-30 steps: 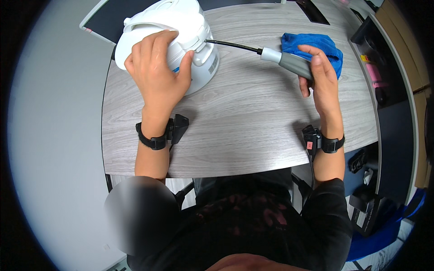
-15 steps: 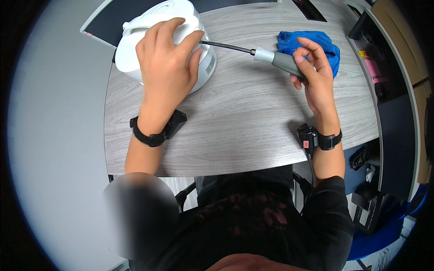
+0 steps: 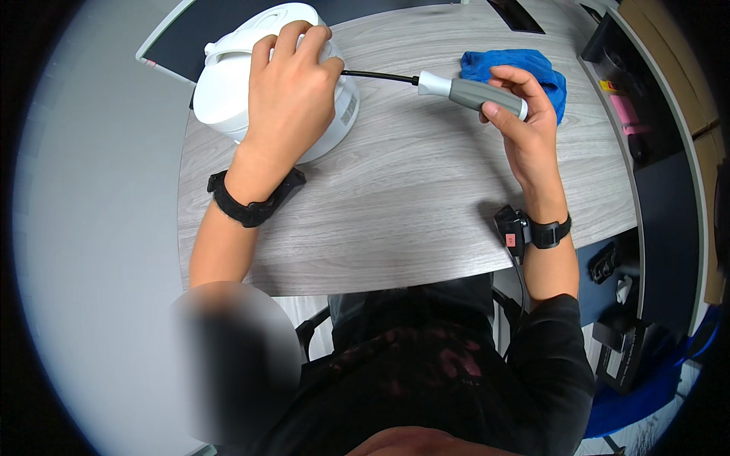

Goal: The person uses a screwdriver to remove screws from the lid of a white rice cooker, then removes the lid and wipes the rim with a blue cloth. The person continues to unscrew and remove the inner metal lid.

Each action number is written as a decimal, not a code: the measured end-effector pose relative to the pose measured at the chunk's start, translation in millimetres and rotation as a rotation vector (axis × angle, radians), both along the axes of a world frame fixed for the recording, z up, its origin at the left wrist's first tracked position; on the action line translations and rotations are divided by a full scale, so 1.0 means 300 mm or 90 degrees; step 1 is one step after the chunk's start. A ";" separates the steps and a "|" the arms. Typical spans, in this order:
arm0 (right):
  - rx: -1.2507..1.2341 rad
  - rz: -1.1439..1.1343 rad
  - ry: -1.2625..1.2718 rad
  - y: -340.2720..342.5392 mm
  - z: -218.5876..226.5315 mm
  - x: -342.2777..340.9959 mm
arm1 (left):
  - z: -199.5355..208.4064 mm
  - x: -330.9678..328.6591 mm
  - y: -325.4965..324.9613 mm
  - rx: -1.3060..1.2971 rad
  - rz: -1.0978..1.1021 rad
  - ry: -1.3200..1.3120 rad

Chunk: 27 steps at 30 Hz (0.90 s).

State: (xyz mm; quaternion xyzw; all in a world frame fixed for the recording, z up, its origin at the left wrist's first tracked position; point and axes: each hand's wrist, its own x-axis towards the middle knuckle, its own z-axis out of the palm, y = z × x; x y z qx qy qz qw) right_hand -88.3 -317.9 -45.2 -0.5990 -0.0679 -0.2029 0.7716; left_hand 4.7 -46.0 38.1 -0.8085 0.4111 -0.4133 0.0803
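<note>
A white rounded appliance with a carry handle on its lid, like a rice cooker [image 3: 228, 83], lies tilted at the far left of the desk. My left hand [image 3: 293, 99] is closed against its near right side, fingers bent and thumb hidden. What its fingertips pinch, if anything, cannot be made out. A screwdriver [image 3: 475, 93] with a grey and white handle lies almost level, its dark shaft running left to my left hand's index finger. The tip is hidden there. My right hand [image 3: 528, 114] grips the handle's end between thumb and fingers.
A crumpled blue cloth [image 3: 513, 61] sits on the grey wood-grain desk [image 3: 395, 205] just behind my right hand. Along the right stands a dark shelf [image 3: 669, 197] with small items. A cable runs from the black device [image 3: 511, 232] at my right wrist.
My left hand has curled its fingers and thumb in near the screwdriver's tip. The screwdriver has turned closer to level, and my right hand's grip has shifted to the handle's end.
</note>
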 end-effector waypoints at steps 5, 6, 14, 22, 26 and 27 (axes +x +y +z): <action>0.005 0.002 -0.004 -0.008 -0.007 0.006 | 0.013 -0.001 -0.003 0.054 0.045 0.022; 0.002 -0.004 -0.009 -0.008 -0.007 0.006 | 0.015 -0.002 -0.005 0.059 0.048 0.024; 0.021 -0.011 -0.020 -0.023 -0.005 -0.004 | 0.018 0.001 -0.004 0.028 -0.025 0.029; 0.059 -0.021 -0.052 -0.082 0.014 -0.009 | 0.039 -0.043 -0.008 -0.012 -0.058 0.055; 0.085 -0.051 -0.032 -0.150 0.022 -0.020 | 0.065 -0.103 -0.039 -0.035 -0.053 0.130; 0.123 -0.063 -0.022 -0.155 0.030 -0.030 | 0.054 -0.121 -0.048 -0.064 -0.072 0.202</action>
